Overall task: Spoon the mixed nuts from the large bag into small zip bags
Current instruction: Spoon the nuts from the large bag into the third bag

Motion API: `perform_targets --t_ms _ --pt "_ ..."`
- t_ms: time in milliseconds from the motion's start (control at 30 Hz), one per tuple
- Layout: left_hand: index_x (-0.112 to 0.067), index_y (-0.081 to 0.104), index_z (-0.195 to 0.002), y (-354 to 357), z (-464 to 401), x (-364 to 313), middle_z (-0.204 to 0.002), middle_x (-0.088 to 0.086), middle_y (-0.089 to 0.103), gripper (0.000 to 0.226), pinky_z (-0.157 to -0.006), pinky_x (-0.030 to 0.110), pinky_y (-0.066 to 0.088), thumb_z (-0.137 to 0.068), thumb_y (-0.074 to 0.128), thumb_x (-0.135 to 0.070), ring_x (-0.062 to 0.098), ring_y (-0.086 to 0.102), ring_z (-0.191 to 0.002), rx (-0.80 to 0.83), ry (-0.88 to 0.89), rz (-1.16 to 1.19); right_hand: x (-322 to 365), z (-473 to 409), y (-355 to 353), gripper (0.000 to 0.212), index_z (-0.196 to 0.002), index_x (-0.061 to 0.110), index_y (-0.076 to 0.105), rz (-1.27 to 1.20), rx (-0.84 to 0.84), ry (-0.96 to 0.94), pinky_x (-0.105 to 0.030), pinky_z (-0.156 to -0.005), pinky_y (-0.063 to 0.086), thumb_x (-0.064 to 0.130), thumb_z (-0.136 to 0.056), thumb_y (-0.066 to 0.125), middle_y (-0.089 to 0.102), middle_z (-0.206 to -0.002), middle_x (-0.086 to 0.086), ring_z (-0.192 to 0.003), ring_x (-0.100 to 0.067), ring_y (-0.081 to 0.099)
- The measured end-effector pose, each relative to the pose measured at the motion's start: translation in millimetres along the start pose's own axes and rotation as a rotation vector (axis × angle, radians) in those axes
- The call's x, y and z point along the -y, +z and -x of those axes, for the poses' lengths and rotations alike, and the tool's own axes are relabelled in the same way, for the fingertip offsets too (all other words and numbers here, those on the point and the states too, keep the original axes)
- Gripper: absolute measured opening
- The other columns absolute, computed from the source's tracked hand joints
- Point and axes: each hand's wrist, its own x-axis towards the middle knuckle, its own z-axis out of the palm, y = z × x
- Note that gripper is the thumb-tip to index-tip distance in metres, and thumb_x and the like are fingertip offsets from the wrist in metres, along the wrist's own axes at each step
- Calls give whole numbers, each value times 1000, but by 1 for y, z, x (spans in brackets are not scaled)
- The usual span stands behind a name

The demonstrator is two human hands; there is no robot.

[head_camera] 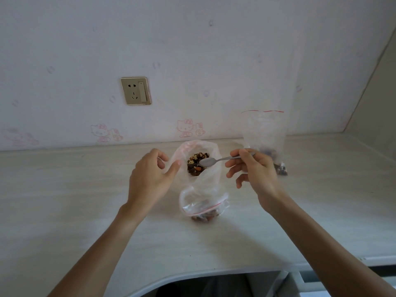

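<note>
Right hand (255, 170): thumb and forefinger pinch the handle of a metal spoon (216, 160) near its far end; the other three fingers hang loosely curled below, touching nothing. Spoon lies nearly level, bowl pointing left. I cannot tell whether the bowl carries anything; it looks pale and bare from above.

Left hand (150, 179): thumb and forefinger pinch the left rim of the large bag (211, 174), holding its mouth wide. Remaining fingers curl behind the plastic edge.

Large bag: thin clear plastic, faint pink strip along the rim, standing slumped on the pale desk (75, 200). Mixed nuts (196, 165) show through the mouth as a dark brown heap with tan and orange pieces.

Position: the spoon bowl sits just over the bag's mouth, at the right edge of the nut heap, either touching the top pieces or just above them; I cannot tell which. My left hand is at the opposite rim, so the opening lies between my two hands.

Small zip bag (203, 207), red zip line, lies crumpled on the desk just in front of the large bag, nearer to me, with a few nuts at its bottom. A second zip bag (264, 133) stands upright behind my right hand, against the wall (192, 50), red line at the top, nuts at its base.

Wall socket (136, 91) is up left.
</note>
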Motion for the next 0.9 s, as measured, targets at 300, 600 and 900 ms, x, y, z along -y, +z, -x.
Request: perform_targets --t_ms 300,600,900 --pt "-19 64 -82 35 -29 -6 -79 -7 67 80 -59 29 43 -62 46 -95 13 63 -70 272 -325 42 -22 -29 29 26 -100 21 65 607 59 -156 -18 -46 48 21 -110 41 70 -82 6 -65 -14 70" --pt "-20 62 -74 56 -24 7 -60 -4 65 26 -52 25 43 -97 57 -32 7 62 -51 194 -216 185 -51 -38 17 31 -93 12 67 363 2 -106 -19 -48 42 19 -110 42 70 -77 -8 -59 -17 64" --pt "-12 72 -95 54 -26 0 -91 13 76 20 -74 47 60 -96 65 -32 34 74 -85 264 -334 477 -52 -42 22 28 -99 -2 67 -3 -39 238 -27 -39 39 12 -108 44 73 -72 -11 -50 -23 61"
